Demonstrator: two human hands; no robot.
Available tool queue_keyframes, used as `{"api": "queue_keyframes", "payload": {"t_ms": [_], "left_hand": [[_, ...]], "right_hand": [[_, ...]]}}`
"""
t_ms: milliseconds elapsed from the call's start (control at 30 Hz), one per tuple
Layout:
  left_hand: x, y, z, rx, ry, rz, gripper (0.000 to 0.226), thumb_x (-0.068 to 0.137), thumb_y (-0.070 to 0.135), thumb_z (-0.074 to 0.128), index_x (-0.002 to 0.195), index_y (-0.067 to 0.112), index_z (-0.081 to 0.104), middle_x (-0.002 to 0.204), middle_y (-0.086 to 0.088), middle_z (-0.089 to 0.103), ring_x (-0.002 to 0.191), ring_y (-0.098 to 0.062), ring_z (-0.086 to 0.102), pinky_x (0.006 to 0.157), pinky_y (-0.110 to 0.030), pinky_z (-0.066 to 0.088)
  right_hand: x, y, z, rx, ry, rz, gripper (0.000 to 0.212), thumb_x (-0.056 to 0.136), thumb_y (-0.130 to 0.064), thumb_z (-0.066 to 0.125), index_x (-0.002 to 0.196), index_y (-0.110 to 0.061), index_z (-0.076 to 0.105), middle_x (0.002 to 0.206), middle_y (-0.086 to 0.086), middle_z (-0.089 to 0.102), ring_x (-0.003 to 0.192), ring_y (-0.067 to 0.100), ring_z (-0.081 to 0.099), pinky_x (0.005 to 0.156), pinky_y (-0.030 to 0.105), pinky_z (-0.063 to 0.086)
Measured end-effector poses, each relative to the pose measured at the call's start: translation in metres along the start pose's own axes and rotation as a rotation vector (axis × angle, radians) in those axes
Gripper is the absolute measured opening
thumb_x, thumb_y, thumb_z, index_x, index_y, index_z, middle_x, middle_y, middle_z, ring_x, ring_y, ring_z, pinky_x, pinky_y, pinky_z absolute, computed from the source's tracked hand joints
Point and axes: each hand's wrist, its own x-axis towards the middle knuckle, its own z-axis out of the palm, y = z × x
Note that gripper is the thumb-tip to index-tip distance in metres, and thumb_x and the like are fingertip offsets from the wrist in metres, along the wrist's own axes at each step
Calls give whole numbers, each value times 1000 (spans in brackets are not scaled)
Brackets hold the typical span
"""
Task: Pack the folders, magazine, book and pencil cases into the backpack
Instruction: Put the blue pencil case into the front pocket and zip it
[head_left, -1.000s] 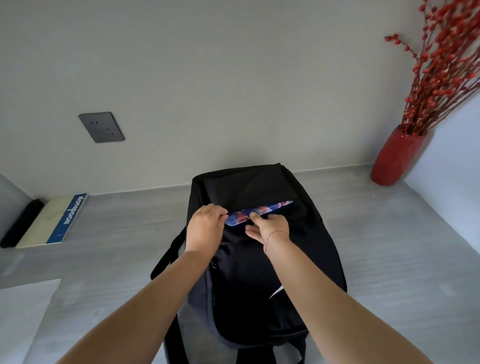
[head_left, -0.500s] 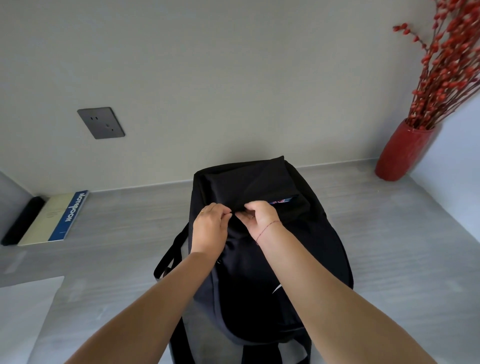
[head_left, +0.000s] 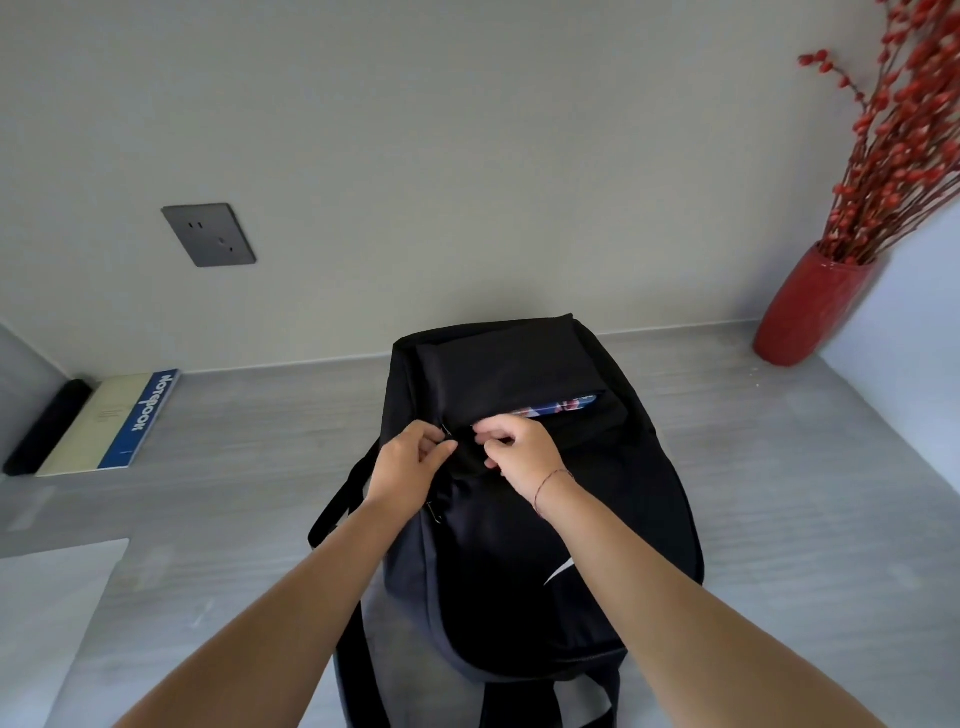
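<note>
A grey worktop (head_left: 779, 467) meets a pale wall, and a black backpack (head_left: 519, 561) rests on it. At the backpack's front pocket, the left hand (head_left: 410, 465) has its grip pinched on the opening's end. The right hand (head_left: 519, 452) has its grip clamped on the fabric edge. A colourful pencil case (head_left: 566, 405) shows inside the backpack's pocket slit. A notebook (head_left: 111, 423) lies well left of the backpack and a red vase (head_left: 810, 306) stands well right.

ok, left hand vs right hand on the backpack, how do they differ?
Left hand pinches the zipper pull; right hand grips the pocket fabric beside it. Right wrist wears a thin red string; left wrist is bare. Both are curled at the backpack front pocket, which is part open.
</note>
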Motion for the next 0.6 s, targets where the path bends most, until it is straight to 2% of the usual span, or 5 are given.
{"api": "queue_keyframes", "payload": {"t_ms": [100, 200, 400, 500, 600], "left_hand": [[3, 0, -4, -51, -2, 0, 48, 90, 23, 61, 134, 18, 43, 122, 8, 46, 95, -12, 56, 77, -18, 40], [5, 1, -5, 103, -86, 54, 42, 93, 15, 56, 133, 16, 45, 128, 1, 46, 88, -11, 53, 79, -21, 39], [3, 5, -8, 114, -73, 115, 3, 90, 13, 59, 92, 14, 57, 90, -1, 56, 71, -11, 50, 68, -21, 38], [1, 9, -20, -1, -46, 109, 12, 87, 11, 62, 79, 19, 60, 71, 7, 60, 64, -6, 53, 61, -13, 40], [-1, 18, -33, -11, -2, 183, 14, 85, 10, 66, 76, 21, 64, 68, 10, 63, 64, -1, 57, 61, -9, 44]], "right_hand": [[-4, 2, 2, 29, 28, -92, 26, 89, -7, 52, 104, -19, 69, 95, -3, 69, 84, 8, 65, 77, 19, 52], [-5, 0, 6, -23, 75, -163, 25, 86, -8, 57, 102, -22, 70, 85, -8, 65, 83, 8, 62, 79, 15, 50], [-3, -5, 12, -295, 90, -239, 40, 85, -14, 64, 124, -24, 60, 84, -5, 52, 75, 8, 51, 80, 22, 51], [-1, -9, 13, -475, 89, -272, 41, 86, -22, 64, 126, -27, 58, 83, -8, 46, 75, 8, 47, 71, 21, 45], [-1, -13, 17, -571, 111, -322, 32, 86, -30, 63, 118, -28, 64, 84, -9, 46, 72, 9, 49, 63, 23, 41]]}}
